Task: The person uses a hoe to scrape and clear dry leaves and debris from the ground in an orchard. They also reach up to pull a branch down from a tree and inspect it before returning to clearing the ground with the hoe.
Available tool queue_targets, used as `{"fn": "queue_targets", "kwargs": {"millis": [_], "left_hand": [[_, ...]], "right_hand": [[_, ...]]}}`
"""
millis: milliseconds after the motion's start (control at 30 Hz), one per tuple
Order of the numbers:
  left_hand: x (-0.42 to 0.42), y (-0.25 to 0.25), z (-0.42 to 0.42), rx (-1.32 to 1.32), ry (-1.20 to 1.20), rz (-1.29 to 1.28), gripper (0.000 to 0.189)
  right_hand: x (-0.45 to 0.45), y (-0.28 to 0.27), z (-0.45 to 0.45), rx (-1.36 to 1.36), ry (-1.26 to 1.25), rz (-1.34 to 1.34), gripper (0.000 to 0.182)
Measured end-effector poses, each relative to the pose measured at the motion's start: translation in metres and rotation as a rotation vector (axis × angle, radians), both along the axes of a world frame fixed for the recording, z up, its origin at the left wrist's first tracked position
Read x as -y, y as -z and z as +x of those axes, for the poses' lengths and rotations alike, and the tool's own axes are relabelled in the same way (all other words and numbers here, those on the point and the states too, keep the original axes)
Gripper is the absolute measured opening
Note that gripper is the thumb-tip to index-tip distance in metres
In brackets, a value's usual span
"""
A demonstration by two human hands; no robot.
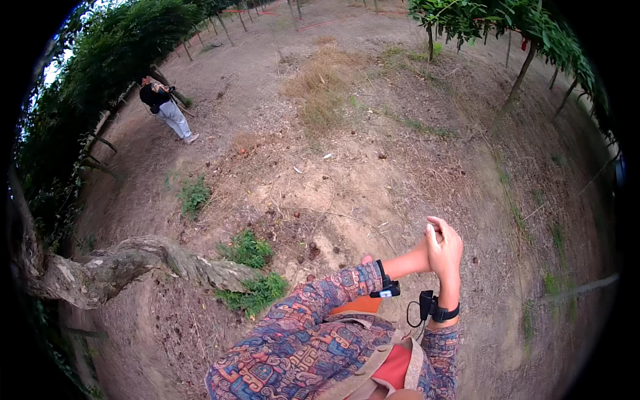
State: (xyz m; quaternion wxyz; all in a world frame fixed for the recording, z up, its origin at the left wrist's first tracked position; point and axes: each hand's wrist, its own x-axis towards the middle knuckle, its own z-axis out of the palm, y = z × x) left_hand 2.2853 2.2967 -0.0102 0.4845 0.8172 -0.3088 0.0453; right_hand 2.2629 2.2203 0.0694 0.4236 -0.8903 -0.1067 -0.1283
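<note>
My left hand [424, 252] reaches in from the left and meets my right hand [448, 252] over bare soil. The right hand overlaps it and hides most of its palm and fingers. The right fingers are bent, with the thumb lying near the fingertips. No object shows between the hands, though the overlap hides their inner sides. A black strap with a small device [387, 290] sits at my left cuff. Another black wrist strap [445, 312], with a black box and a cable, is round my right wrist. Both sleeves are patterned.
A thick, twisted tree trunk [130, 260] crosses the left side, beside low green plants [250, 249]. A person [167, 107] stands at the upper left under trees. Dry grass [322, 95], twigs and small dark fruits lie ahead. Leafy branches [545, 30] hang at the upper right.
</note>
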Motion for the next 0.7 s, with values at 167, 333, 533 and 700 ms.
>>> {"fn": "queue_targets", "kwargs": {"millis": [167,333,533,700], "left_hand": [[0.003,0.000,0.008,-0.006,-0.003,-0.003,0.026],[-0.004,0.002,0.009,-0.002,-0.031,0.005,0.028],[-0.002,0.004,0.013,0.001,-0.054,-0.008,0.030],[-0.010,0.004,0.013,-0.033,-0.043,-0.003,0.029]], "right_hand": [[0.010,0.012,0.012,-0.104,-0.060,0.212,0.026],[0.005,0.015,0.017,-0.165,-0.092,0.276,0.023],[0.005,0.016,0.019,-0.183,-0.105,0.261,0.026],[0.000,0.020,0.023,-0.207,-0.149,0.321,0.026]]}}
